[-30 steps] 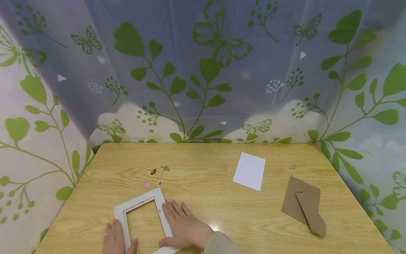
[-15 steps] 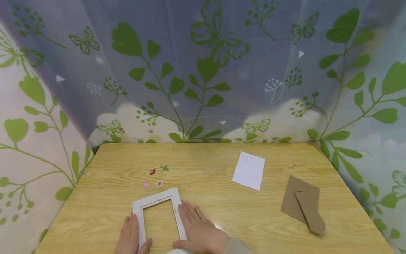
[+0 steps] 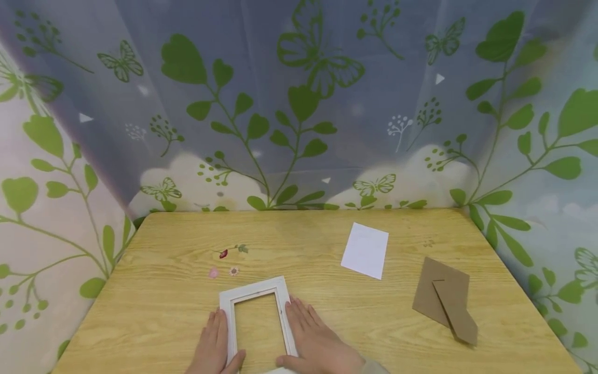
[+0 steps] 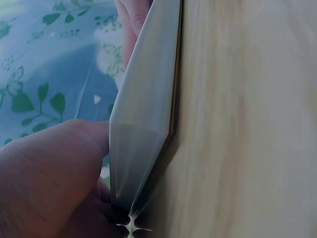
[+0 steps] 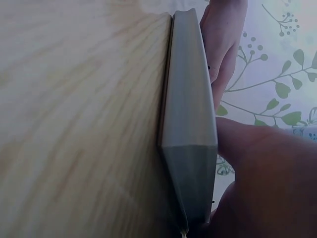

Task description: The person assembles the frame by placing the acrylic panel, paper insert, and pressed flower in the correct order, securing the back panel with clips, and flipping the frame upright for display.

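A white picture frame (image 3: 253, 290) lies at the front of the table, and the wood shows through its opening. My left hand (image 3: 211, 340) grips its left rail, fingers along the outer side and thumb over the rail towards the opening. On the opposite rail my right hand (image 3: 320, 340) holds it the same way. The near rail is mostly cut off by the view's lower edge. In the left wrist view the frame's side (image 4: 148, 84) stands close on the wood, beside the left hand (image 4: 54, 168). The right wrist view has another side (image 5: 190, 94) next to the right hand (image 5: 272, 173).
Behind the frame lie a small red flower (image 3: 223, 253), a green leaf sprig (image 3: 242, 249), a pink blossom (image 3: 213, 272) and a daisy-like flower (image 3: 234, 271). A white paper sheet (image 3: 365, 251) and a brown backing board with a stand leg (image 3: 430, 296) lie to the right.
Both hands have moved the picture frame to the right across the table, towards the middle. The flowers, paper and backing board have stayed where they were.
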The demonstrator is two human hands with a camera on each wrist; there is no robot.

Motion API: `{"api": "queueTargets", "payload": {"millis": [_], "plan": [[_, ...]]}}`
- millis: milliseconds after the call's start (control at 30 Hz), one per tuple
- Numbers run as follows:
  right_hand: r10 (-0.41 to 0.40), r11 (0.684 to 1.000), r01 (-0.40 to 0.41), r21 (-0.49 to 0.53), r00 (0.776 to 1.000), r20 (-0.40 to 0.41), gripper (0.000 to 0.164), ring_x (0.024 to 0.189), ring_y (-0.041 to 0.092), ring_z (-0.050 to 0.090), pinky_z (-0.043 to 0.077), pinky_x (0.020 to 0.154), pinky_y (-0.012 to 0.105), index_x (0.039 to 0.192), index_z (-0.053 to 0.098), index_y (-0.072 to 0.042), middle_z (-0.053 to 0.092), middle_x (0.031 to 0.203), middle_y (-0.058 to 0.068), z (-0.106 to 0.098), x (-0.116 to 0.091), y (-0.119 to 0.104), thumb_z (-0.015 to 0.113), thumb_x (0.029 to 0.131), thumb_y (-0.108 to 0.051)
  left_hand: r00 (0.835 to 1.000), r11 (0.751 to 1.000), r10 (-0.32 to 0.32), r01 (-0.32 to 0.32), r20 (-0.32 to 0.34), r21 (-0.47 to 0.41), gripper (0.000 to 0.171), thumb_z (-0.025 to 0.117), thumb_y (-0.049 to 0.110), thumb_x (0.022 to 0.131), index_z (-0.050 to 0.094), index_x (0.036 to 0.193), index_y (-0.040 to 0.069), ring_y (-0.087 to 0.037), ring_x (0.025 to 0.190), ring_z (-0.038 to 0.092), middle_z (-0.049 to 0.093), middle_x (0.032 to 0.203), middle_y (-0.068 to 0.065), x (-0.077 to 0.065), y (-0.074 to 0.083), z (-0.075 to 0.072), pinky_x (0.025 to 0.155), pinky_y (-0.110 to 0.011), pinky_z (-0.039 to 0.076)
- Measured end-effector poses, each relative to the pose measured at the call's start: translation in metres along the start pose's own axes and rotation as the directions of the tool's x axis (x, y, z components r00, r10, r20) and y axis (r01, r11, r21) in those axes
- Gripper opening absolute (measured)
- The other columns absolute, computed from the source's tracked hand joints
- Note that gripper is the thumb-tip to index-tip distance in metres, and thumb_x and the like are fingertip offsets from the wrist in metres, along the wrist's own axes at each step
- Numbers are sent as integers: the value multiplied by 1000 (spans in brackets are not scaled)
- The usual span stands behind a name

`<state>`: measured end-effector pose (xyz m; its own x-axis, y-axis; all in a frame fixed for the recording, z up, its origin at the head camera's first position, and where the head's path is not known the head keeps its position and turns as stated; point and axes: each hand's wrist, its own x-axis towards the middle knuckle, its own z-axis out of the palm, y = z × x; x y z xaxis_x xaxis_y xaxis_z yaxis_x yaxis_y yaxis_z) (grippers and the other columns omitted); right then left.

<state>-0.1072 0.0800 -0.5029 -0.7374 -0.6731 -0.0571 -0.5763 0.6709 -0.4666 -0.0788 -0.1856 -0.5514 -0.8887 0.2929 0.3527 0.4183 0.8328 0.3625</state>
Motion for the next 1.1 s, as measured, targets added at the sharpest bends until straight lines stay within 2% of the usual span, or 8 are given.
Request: {"api": "queueTargets", "payload": {"millis": [167, 333, 533, 667, 800, 900, 1000, 1100], "plan": [[23, 1000, -23, 3, 999, -30, 97, 149, 38, 15, 18, 117, 53, 153, 14, 11, 15, 161, 27, -3, -12, 8, 50, 96, -59, 995, 997, 5, 3, 99, -81, 86, 67, 30, 89, 24, 138, -27, -68, 129, 27, 26, 141, -51, 11, 11, 2, 93, -77, 32], [53, 999, -54, -2, 997, -49, 98, 148, 40, 15, 20, 115, 56, 152, 16, 13, 16, 159, 30, -8, -23, 16, 52, 95, -59, 982, 986, 16, 17, 189, -168, 85, 63, 30, 93, 21, 139, -27, -66, 135, 17, 18, 146, -49, 24, 24, -2, 98, -77, 24], [86, 996, -85, 23, 994, -72, 98, 148, 42, 13, 18, 115, 58, 151, 17, 15, 16, 159, 31, -10, -38, 27, 52, 96, -58, 945, 971, 9, 69, 327, -228, 87, 58, 33, 98, 13, 144, -25, -59, 142, 6, 9, 152, -44, 41, 42, -8, 108, -71, 14], [75, 997, -73, 24, 991, -108, 97, 147, 44, 14, 17, 114, 58, 149, 18, 16, 17, 157, 34, -13, -46, 32, 52, 97, -57, 935, 971, 19, 67, 354, -229, 88, 57, 36, 99, 10, 146, -23, -56, 143, 4, 7, 154, -42, 48, 49, -5, 109, -69, 13], [54, 998, -50, 27, 985, -164, 96, 145, 46, 17, 0, 118, 37, 148, 19, 18, 19, 156, 36, -12, -56, 41, 52, 97, -57, 933, 975, 49, 34, 357, -222, 89, 55, 39, 100, 9, 147, -21, -54, 144, 4, 7, 155, -41, 53, 54, 4, 110, -67, 15], [42, 999, -36, 32, 979, -199, 96, 143, 48, 19, -14, 110, 18, 147, 19, 18, 21, 155, 37, -13, -63, 46, 54, 96, -55, 927, 977, 60, 21, 371, -212, 90, 53, 42, 100, 8, 148, -20, -53, 145, 3, 6, 156, -39, 55, 58, 9, 112, -64, 14], [44, 998, -34, 55, 978, -203, 96, 143, 50, 18, -16, 107, 14, 148, 17, 19, 19, 155, 38, -15, -68, 49, 55, 96, -54, 924, 975, 74, 13, 374, -224, 90, 52, 42, 101, 7, 149, -19, -53, 145, 2, 5, 156, -39, 57, 62, 12, 112, -64, 13], [71, 994, -54, 97, 980, -187, 98, 143, 50, 14, -18, 106, 14, 148, 14, 18, 15, 155, 38, -15, -72, 53, 57, 96, -52, 930, 967, 89, 5, 357, -253, 89, 52, 41, 101, 7, 149, -19, -53, 145, 2, 5, 156, -39, 59, 68, 13, 111, -65, 13]]}}
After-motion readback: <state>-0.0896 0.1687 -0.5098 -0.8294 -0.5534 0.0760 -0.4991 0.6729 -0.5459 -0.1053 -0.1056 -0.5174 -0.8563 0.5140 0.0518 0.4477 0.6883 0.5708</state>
